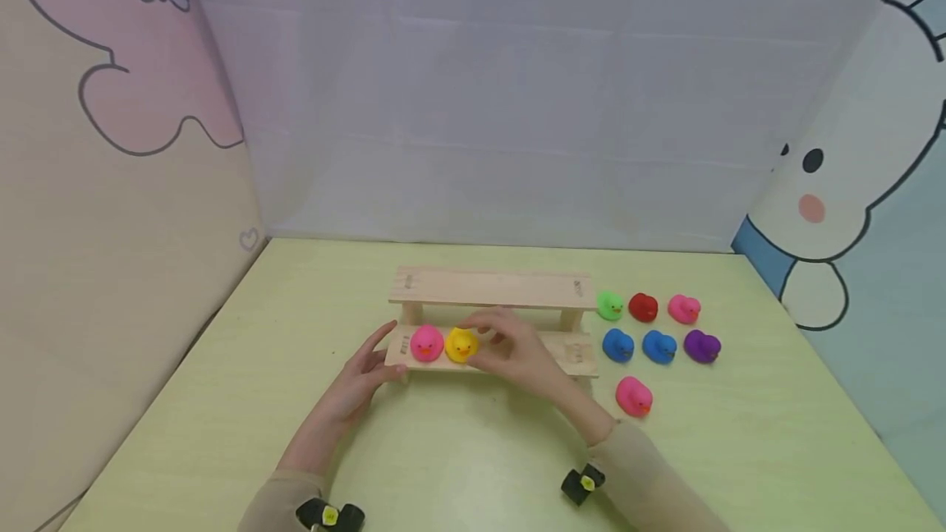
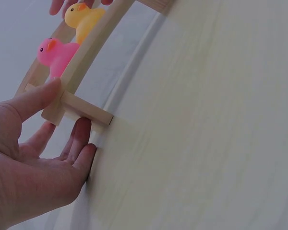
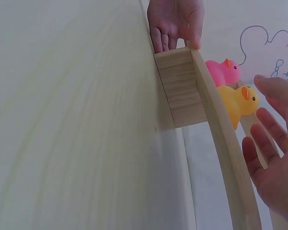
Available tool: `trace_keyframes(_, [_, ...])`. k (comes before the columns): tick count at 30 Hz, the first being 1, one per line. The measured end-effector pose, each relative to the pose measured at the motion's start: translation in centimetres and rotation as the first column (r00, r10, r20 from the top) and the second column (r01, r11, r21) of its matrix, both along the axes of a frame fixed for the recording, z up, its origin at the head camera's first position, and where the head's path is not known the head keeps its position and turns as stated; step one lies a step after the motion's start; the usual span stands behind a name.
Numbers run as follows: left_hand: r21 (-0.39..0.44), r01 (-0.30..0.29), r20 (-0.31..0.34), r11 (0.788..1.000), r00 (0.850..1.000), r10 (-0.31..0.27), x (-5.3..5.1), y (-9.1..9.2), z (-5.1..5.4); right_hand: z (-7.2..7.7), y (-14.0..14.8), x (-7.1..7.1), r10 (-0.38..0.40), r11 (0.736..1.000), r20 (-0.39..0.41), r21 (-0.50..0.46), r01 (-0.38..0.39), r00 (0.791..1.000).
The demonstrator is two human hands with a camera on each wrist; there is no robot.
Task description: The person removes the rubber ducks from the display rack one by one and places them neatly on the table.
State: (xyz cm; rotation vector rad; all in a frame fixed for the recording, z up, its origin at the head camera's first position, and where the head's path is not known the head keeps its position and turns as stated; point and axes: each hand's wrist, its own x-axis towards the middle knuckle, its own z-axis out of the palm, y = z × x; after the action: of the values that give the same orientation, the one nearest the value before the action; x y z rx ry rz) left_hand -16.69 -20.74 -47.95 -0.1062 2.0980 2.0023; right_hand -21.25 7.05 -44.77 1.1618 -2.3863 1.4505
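Observation:
A two-tier wooden shelf (image 1: 491, 287) stands on the table. On its lower board, at the left, a pink rubber duck (image 1: 426, 343) and a yellow rubber duck (image 1: 461, 345) sit upright side by side. The left hand (image 1: 358, 384) holds the shelf's left end; in the left wrist view its thumb (image 2: 45, 96) lies against the lower board and its other fingers bend around the end support. Just right of the yellow duck is the right hand (image 1: 513, 351), its fingers loosely bent and spread. In the right wrist view, nothing is between these fingers (image 3: 266, 143).
Right of the shelf are loose ducks: a green one (image 1: 609, 305), a red one (image 1: 643, 307), a pink one (image 1: 684, 309), two blue ones (image 1: 617, 346), a purple one (image 1: 702, 346) and a nearer pink one (image 1: 634, 396). A pale cloth (image 1: 517, 105) hangs behind the table.

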Motion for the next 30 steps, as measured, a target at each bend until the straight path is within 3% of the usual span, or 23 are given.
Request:
trace_keyframes(10, [0.003,-0.002,0.01,1.0,1.0,0.002,0.18,0.12,0.19,-0.7,-0.43,0.01,-0.015,0.999,0.078,0.044,0.012,0.997])
trace_keyframes(24, [0.001,0.002,0.005,1.0,1.0,-0.002,0.07,-0.1,-0.04,-1.08,-0.74,0.22,-0.082,0.997,0.134,0.027,0.079,0.988])
trace_keyframes(30, [-0.001,0.008,0.004,1.0,1.0,-0.008,0.08,-0.08,0.07,-0.83,-0.64,0.27,-0.073,0.997,0.171,0.029,0.07,0.983])
